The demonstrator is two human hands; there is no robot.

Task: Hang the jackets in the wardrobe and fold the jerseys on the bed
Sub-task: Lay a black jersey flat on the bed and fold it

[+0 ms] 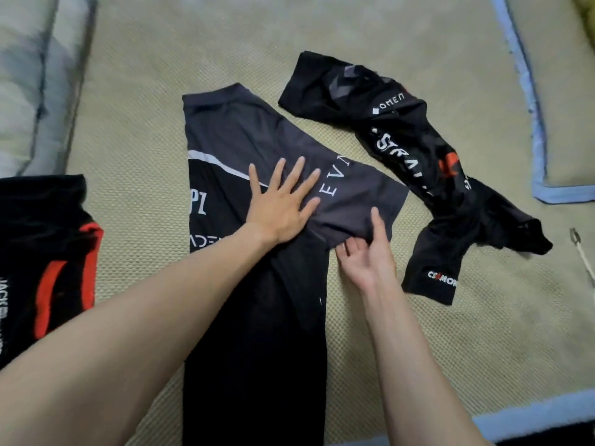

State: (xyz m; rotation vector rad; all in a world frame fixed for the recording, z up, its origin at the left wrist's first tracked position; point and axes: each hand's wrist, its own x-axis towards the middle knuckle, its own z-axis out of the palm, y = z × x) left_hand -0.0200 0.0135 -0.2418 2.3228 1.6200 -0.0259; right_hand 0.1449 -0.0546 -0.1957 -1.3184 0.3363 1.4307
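Note:
A black and grey jersey (244,140) with white lettering lies flat on the woven bed mat (135,130), its body running toward me. My left hand (280,201) presses flat on its middle with fingers spread. My right hand (367,252) pinches the lower edge of the grey sleeve between thumb and fingers. A second black jersey (418,162) with white and red print lies crumpled to the right, apart from both hands. A folded black and red garment (48,252) sits at the left edge.
A grey pillow or duvet (29,85) lies at the far left. The mat's blue trim (528,101) runs down the right side and along the near edge. A white cord with a metal clip (579,249) lies at the far right.

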